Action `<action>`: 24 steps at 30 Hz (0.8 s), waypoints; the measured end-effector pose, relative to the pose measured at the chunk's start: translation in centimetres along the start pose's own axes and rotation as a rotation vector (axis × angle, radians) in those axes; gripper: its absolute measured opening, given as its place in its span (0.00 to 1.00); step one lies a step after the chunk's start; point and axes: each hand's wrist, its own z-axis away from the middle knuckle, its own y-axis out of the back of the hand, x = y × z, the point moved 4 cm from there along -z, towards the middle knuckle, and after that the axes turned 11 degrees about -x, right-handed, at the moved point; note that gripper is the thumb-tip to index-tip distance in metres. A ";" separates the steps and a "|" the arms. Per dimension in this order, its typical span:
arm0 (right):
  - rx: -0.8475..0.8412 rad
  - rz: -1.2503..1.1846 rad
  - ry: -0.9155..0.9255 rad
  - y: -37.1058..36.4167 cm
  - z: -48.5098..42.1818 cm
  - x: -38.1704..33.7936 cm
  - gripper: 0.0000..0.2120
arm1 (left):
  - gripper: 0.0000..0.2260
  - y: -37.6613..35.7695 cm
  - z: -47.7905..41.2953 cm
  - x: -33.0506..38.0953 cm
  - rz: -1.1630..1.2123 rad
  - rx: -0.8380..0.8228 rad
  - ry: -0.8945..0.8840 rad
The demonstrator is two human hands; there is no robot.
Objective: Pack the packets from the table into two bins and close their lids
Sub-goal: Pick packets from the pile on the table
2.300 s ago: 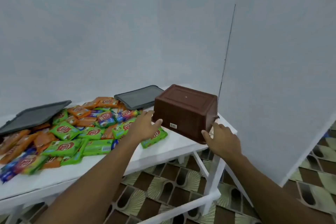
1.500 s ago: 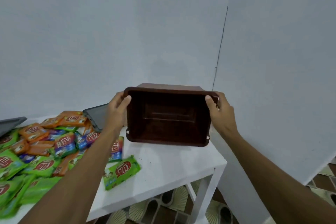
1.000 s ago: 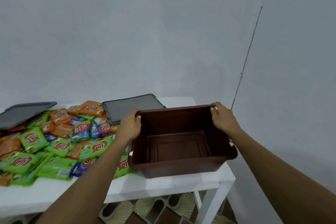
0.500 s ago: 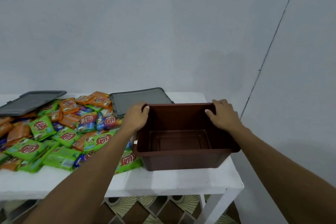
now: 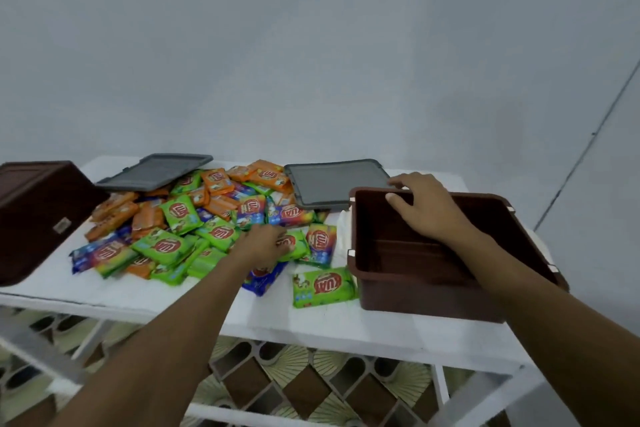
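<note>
Beside the open bin [image 5: 450,253], at its left wall, the packets [image 5: 194,225] lie in a loose heap across the white worktop [image 5: 329,326]. The left hand [image 5: 265,243] lies flat on the heap's near edge with fingers loosely spread over a green packet [image 5: 294,246]; whether it has pinched anything I cannot tell. The right hand [image 5: 427,208] rests on the bin's far rim, fingers curled over the edge, steadying it.

One green packet lies alone just left of the bin's front corner. Two grey lids [image 5: 337,185] lie beyond the heap, one touching the bin's far-left corner, the other farther left. A second bin [image 5: 38,215] sits upside down well to the left of the heap.

The packets look like thin glossy film, flat and pillow-shaped, so probably light, soft and slippery; several could be scooped together, or one pinched at a crimped end. The bin seems rigid brown plastic, rectangular with a rolled rim, empty and likely light enough to slide unless held.
</note>
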 end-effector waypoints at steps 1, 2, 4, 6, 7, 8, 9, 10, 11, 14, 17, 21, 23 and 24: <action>-0.007 0.012 0.050 -0.4 -0.3 -1.5 0.15 | 0.21 0.0 -0.2 -0.2 0.021 -0.010 -0.018; -0.020 0.024 0.096 -0.8 -0.6 -3.0 0.13 | 0.22 0.4 -0.1 -0.1 0.053 -0.035 -0.039; -0.083 0.056 0.170 -2.0 -1.4 -5.7 0.12 | 0.21 1.4 -0.1 -0.5 0.114 -0.077 -0.096; -0.178 0.100 0.207 -3.3 -2.3 -8.0 0.11 | 0.14 2.7 -0.2 -1.6 0.198 -0.085 -0.148; -0.233 0.125 0.216 -4.0 -2.7 -9.0 0.11 | 0.15 3.4 0.1 -2.2 0.226 -0.091 -0.171; -0.295 0.161 0.222 -4.7 -3.1 -10.1 0.11 | 0.18 4.0 0.6 -2.8 0.226 -0.104 -0.184; -0.367 0.211 0.223 -5.5 -3.5 -11.2 0.11 | 0.22 4.6 0.9 -3.6 0.231 -0.123 -0.188; -0.447 0.272 0.220 -6.4 -3.8 -12.1 0.11 | 0.25 5.0 1.0 -4.5 0.225 -0.143 -0.188; -0.533 0.341 0.211 -7.4 -4.2 -13.0 0.11 | 0.28 5.4 1.2 -5.2 0.231 -0.165 -0.188; -0.797 0.585 0.159 -11.2 -4.5 -14.5 0.15 | 0.30 5.8 1.2 -7.3 0.251 -0.231 -0.199; -0.961 0.748 0.098 -14.3 -4.2 -14.0 0.28 | 0.31 5.6 1.1 -8.8 0.268 -0.266 -0.232; -1.026 0.789 0.086 -16.0 -4.1 -13.7 0.28 | 0.24 5.3 0.9 -10.2 0.285 -0.290 -0.286; -1.061 0.770 0.078 -16.2 -4.2 -13.6 0.27 | 0.24 5.2 0.8 -10.5 0.296 -0.291 -0.318; -1.074 0.751 0.077 -16.2 -4.2 -13.7 0.25 | 0.25 5.2 0.7 -10.6 0.296 -0.298 -0.330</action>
